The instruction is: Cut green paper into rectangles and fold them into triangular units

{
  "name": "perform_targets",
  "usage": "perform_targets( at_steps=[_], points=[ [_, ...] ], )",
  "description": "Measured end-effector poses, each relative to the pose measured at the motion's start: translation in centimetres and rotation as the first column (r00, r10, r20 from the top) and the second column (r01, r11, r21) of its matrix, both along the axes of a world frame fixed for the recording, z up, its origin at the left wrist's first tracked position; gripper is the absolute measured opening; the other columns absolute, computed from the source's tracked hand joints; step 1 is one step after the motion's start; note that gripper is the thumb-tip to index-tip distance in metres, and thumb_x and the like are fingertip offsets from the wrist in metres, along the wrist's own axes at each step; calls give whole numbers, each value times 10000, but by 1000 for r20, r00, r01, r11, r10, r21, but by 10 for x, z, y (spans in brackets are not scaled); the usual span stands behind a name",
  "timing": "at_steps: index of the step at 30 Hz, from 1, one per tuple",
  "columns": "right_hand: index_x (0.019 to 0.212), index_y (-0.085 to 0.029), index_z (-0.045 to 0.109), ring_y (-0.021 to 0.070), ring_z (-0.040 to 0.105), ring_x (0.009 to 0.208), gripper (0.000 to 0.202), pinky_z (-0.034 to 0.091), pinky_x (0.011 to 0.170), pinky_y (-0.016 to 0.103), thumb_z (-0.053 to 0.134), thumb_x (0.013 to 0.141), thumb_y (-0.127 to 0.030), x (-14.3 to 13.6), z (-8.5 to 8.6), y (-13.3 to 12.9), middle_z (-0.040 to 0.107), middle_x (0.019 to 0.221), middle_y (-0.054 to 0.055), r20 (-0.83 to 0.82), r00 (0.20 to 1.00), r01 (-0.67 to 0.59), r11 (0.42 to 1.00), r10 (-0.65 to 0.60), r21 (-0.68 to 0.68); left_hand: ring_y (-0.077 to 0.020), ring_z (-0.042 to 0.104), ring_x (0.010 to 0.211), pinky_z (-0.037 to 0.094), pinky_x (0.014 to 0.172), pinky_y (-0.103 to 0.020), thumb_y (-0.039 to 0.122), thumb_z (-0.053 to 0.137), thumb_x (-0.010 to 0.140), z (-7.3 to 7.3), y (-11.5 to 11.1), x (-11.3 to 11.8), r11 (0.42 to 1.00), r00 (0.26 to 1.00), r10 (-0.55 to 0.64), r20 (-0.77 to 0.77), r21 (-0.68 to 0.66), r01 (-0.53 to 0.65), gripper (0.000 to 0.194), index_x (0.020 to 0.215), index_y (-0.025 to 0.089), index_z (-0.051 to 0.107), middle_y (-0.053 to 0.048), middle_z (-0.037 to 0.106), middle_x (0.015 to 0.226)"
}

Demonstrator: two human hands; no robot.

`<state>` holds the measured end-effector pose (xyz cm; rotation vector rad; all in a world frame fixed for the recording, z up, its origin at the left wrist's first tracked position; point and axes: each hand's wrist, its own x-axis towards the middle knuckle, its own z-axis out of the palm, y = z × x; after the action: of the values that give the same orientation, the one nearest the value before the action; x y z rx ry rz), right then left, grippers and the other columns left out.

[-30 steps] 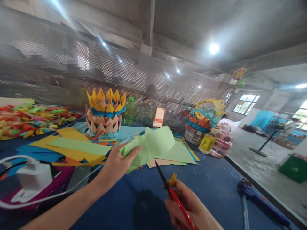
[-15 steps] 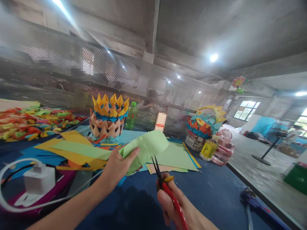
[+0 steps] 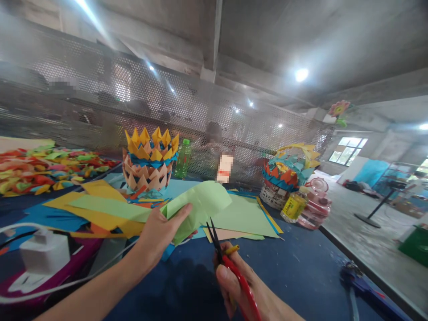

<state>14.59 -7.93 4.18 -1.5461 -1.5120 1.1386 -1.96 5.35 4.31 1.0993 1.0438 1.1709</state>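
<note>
My left hand [image 3: 163, 234] grips a light green sheet of paper [image 3: 200, 206], its thumb on top; the sheet curls over at its right end. My right hand [image 3: 237, 281] is wrapped round scissors with red handles [image 3: 241, 285], whose dark blades stand slightly parted, pointing up just below the curled paper. A small yellow piece sticks out by the scissors' pivot. Behind my hands lies a flat green sheet [image 3: 245, 216] over other coloured sheets.
A folded-paper basket [image 3: 149, 167] and a green bottle [image 3: 182, 159] stand behind. Loose paper pieces [image 3: 50, 169] and a white charger [image 3: 45, 254] are left. Another paper basket [image 3: 276, 196], a yellow-labelled bottle [image 3: 293, 207] and a pink bottle [image 3: 314, 209] stand right.
The view has shifted slightly. Both hands appear a little further left, still holding the green paper and the scissors.
</note>
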Motion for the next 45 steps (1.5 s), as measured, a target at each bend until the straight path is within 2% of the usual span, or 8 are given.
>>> perform_targets(
  at_steps=[7,15,18,22,30,35,40,45],
  points=[
    [1033,-210,526,110,452,575,600,383,601,251,462,844,-776,7,-7,2,504,676,-41,-72,997,-12,1000,11,-13,-184,641,441,559,436,-260,410,754,627,0,-7,4,997,997,-62,-35,49,64,313,822,176,679,9,685,553],
    [1047,-220,566,137,480,584,603,400,634,275,476,832,-776,9,-10,1,540,657,-24,-45,999,27,999,-29,-38,-197,656,447,554,434,-257,442,742,642,-1,-11,5,994,992,-96,-83,44,100,317,786,168,674,-4,684,540],
    [1052,-211,560,131,462,574,655,374,595,266,470,804,-811,9,-12,2,528,656,-26,-54,998,21,998,-23,-51,-196,656,437,553,429,-256,432,739,650,0,-12,5,993,990,-108,-89,39,112,304,778,164,671,-4,684,539],
    [1077,-196,550,104,437,556,665,343,555,241,484,809,-801,9,-13,3,518,688,-31,-88,996,5,999,-8,-34,-199,678,480,579,467,-268,442,755,677,-2,-12,6,991,989,-123,-81,48,127,332,856,171,686,1,709,594],
    [959,-208,512,101,441,536,634,362,539,225,471,798,-819,10,-14,7,478,648,-46,-114,993,-17,1000,15,-20,-215,689,494,579,451,-275,431,786,685,-8,-14,5,989,988,-138,-73,44,141,387,962,169,716,-36,753,684],
    [1014,-203,504,96,440,542,618,372,570,225,467,828,-792,12,-18,6,469,649,-52,-95,995,-17,1000,14,-23,-230,708,545,594,490,-285,432,785,683,-9,-15,6,989,988,-142,-61,44,144,432,1016,165,715,-43,765,730],
    [983,-199,505,102,449,543,613,384,598,244,461,831,-791,12,-15,6,456,609,-61,-65,998,-17,999,15,-28,-232,694,517,583,469,-290,450,784,673,-9,-16,7,987,986,-155,-67,41,158,402,946,162,719,-43,746,674],
    [996,-191,515,88,429,515,652,356,553,236,488,796,-811,11,-14,6,469,601,-63,-83,996,7,999,-10,-39,-224,686,507,576,474,-278,447,762,701,-8,-16,6,986,985,-155,-76,43,159,367,932,164,720,-35,731,638]
  ],
)
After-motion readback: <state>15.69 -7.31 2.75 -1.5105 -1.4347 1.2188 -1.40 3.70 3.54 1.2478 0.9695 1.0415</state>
